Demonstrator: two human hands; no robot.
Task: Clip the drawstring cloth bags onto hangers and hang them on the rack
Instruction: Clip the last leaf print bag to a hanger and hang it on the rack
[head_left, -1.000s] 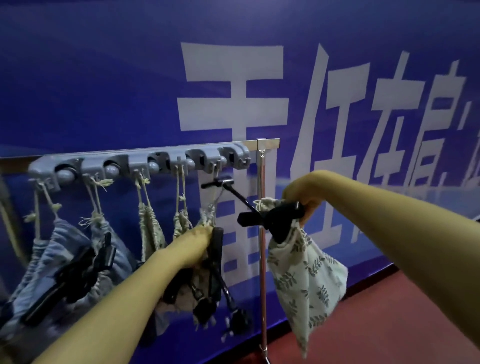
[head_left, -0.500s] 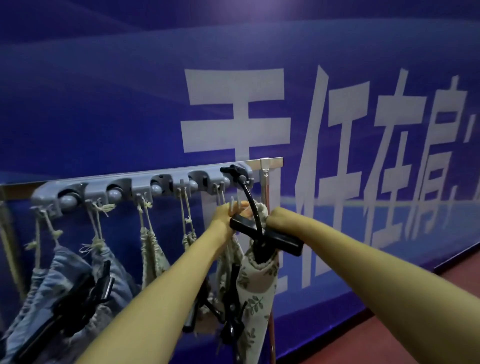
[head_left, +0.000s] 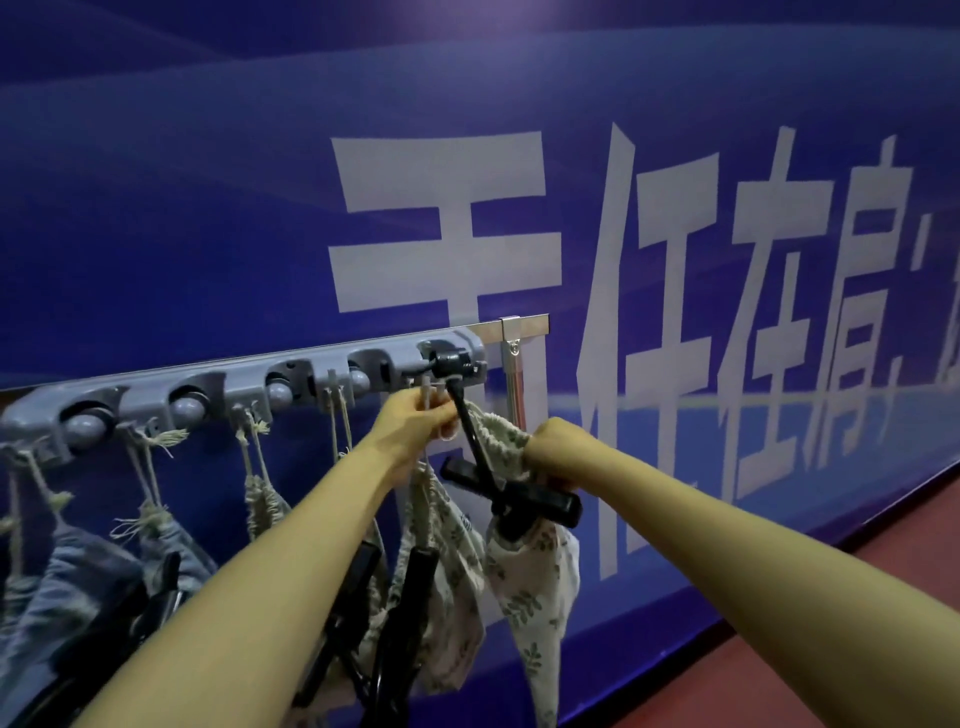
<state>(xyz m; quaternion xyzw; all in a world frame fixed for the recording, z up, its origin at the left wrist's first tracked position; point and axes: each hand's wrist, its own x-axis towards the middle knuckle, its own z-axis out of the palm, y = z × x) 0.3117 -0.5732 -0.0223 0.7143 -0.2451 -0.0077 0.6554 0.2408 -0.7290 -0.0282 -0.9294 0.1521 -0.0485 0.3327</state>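
The right hand (head_left: 558, 449) is clenched over the bar of a black clip hanger (head_left: 524, 501). Its knuckles face the camera and its fingers are hidden. The left hand (head_left: 415, 428) pinches a pale drawstring (head_left: 426, 392) hanging just beside the hanger's stem. Under the bar hangs the leaf-print drawstring bag (head_left: 537, 592), its gathered neck bunched against the right hand. The hanger's top hook (head_left: 451, 362) sits in the rightmost slot of the grey rack (head_left: 244, 382).

The bag looks light, thin and limp, so it will probably sag and swing, not hold a shape. Tugging the cloth could pull it out of the clip. The stiff hanger bar near the stem seems the surest place to hold.

The rack shows 5 roller slots. 5 bags hang from it by their cords:
- 2 blue bags (head_left: 171, 551) at the left
- 1 beige bag (head_left: 265, 506)
- 1 largely hidden behind the left forearm
- 1 second leaf-print bag (head_left: 447, 545)

With the held bag that makes 6. The dark hangers (head_left: 415, 582) low among them overlap too much to count.
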